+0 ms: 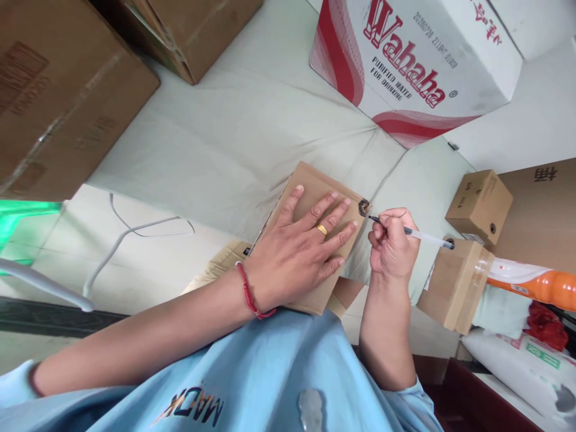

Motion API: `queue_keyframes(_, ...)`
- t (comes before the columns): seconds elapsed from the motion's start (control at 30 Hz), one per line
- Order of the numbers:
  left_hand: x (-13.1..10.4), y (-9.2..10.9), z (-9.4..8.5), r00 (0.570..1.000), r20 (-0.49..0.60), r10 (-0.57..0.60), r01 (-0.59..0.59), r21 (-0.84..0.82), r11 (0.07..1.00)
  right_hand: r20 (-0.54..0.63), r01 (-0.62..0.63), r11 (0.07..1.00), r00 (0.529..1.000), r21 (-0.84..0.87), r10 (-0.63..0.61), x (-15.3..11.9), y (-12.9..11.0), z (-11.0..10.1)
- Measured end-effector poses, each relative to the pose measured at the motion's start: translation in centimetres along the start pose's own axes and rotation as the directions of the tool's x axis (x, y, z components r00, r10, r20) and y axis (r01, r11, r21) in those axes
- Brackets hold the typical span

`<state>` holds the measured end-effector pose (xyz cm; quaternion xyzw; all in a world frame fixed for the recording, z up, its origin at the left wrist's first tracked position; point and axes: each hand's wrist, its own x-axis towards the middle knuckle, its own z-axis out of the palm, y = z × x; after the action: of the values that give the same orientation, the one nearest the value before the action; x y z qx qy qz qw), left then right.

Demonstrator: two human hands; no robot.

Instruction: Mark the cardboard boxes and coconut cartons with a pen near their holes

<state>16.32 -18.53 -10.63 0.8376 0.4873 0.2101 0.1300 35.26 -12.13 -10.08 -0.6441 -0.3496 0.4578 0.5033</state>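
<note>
My left hand [310, 240] lies flat on a brown piece of cardboard [310, 180], fingers spread, a gold ring on one finger and a red cord at the wrist. At the cardboard's right corner is a dark, ragged-edged hole [364, 207]. Pinched in my right hand [393, 240] is a pen [427, 237] with a clear barrel. Its dark tip sits beside the hole's lower edge; whether it touches the cardboard I cannot tell. The cardboard rests over my lap and the edge of the pale covered surface [252, 132].
A white and red Wahaha water carton [405, 66] stands at the back right. Large brown cartons [67, 102] fill the upper left. On the right are a small brown box [479, 204], another box [454, 282] and an orange bottle [544, 285]. A grey metal leg [103, 258] shows at left.
</note>
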Motion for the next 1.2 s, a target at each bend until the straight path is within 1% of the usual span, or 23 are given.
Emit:
queue_keyframes(0.23, 0.0, 0.0, 0.0, 1.000, -0.007, 0.002, -0.002, 0.004, 1.000, 0.017, -0.047, 0.998, 0.999, 0.053, 0.046, -0.1, -0.2, 0.1)
queue_keyframes(0.37, 0.0, 0.0, 0.1, 1.000, -0.011, 0.004, -0.004, 0.005, 1.000, -0.024, -0.032, 0.998, 0.999, 0.059, 0.034, -0.1, -0.3, 0.1)
queue_keyframes(0.47, 0.0, 0.0, -0.1, 1.000, 0.004, -0.003, 0.003, -0.009, 1.000, -0.001, -0.025, 0.998, 1.000, 0.062, 0.025, -0.1, -0.3, 0.1)
queue_keyframes(0.53, 0.0, 0.0, -0.2, 1.000, 0.018, -0.008, 0.008, -0.014, 1.000, 0.002, 0.000, 0.999, 1.000, 0.041, 0.000, -0.2, -0.3, 0.1)
queue_keyframes(0.67, 0.0, 0.0, -0.1, 1.000, 0.013, -0.005, 0.005, -0.016, 1.000, -0.043, 0.090, 0.996, 0.995, 0.021, -0.089, -0.3, -0.5, 0.3)
queue_keyframes(0.73, 0.1, 0.0, 0.0, 1.000, 0.001, -0.002, 0.002, -0.016, 1.000, -0.020, 0.133, 0.991, 0.991, 0.018, -0.133, -0.3, -0.6, 0.5)
queue_keyframes(0.8, 0.1, 0.0, 0.0, 1.000, -0.007, -0.002, 0.002, -0.014, 1.000, 0.035, 0.162, 0.987, 0.986, 0.002, -0.162, -0.3, -0.6, 0.7)
queue_keyframes(0.9, 0.0, 0.0, 0.0, 1.000, -0.008, -0.003, 0.003, -0.012, 1.000, 0.103, 0.170, 0.985, 0.981, -0.022, -0.167, -0.3, -0.3, 1.0)
queue_keyframes(1.0, 0.0, 0.0, -0.1, 1.000, 0.002, -0.002, 0.002, -0.014, 1.000, 0.126, 0.177, 0.982, 0.978, -0.061, -0.168, -0.1, 0.0, 1.2)
queue_keyframes(1.1, 0.0, 0.0, -0.2, 1.000, -0.004, -0.001, 0.001, -0.021, 1.000, 0.090, 0.191, 0.975, 0.979, -0.110, -0.182, 0.2, 0.1, 1.1)
queue_keyframes(1.2, 0.0, 0.0, -0.2, 1.000, 0.001, -0.004, 0.004, -0.031, 1.000, 0.031, 0.189, 0.977, 0.982, -0.102, -0.187, 0.4, 0.0, 1.1)
